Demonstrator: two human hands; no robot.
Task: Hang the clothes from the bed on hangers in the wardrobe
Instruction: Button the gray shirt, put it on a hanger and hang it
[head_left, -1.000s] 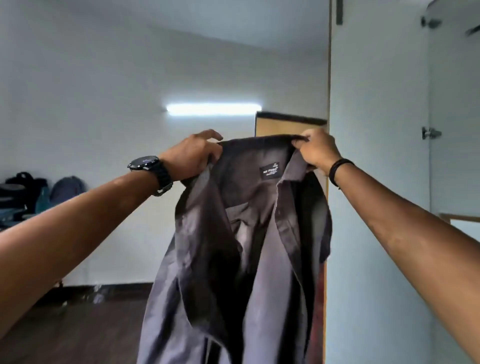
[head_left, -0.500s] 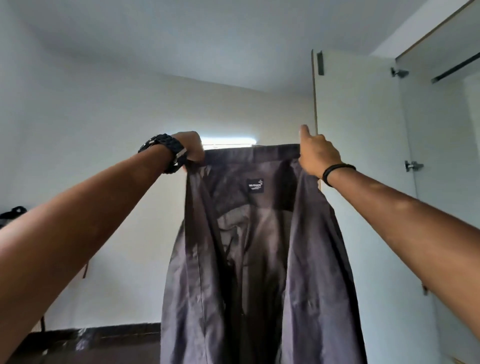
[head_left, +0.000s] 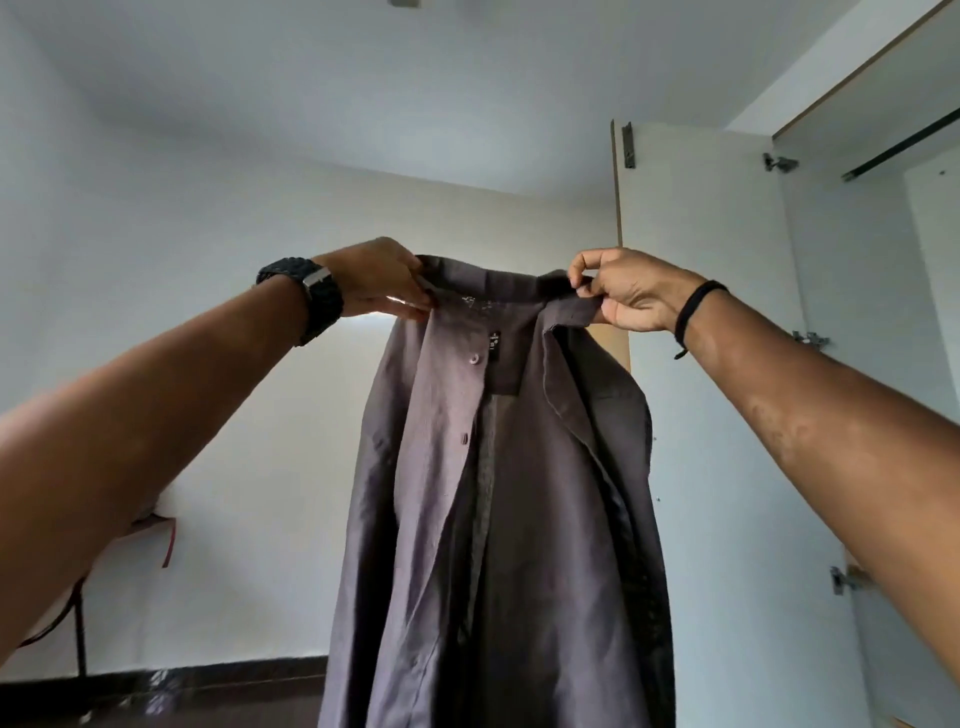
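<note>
A dark grey button shirt (head_left: 493, 519) hangs in front of me at arm's length, open down the front, with a small black label below the collar. My left hand (head_left: 374, 283) pinches the collar at its left end. My right hand (head_left: 623, 291) pinches the collar's right end between thumb and fingers. The shirt's lower part runs out of the frame's bottom. No hanger is in view.
The white wardrobe door (head_left: 717, 364) stands open just right of the shirt, with hinges on its edge. The wardrobe's inside (head_left: 914, 208) shows a dark rail near the top right. A white wall lies behind; a red strap hangs at the lower left.
The view has tilted up further toward the ceiling. Both hands have shifted their hold along the collar, and the shirt now hangs more folded, with its button placket showing.
</note>
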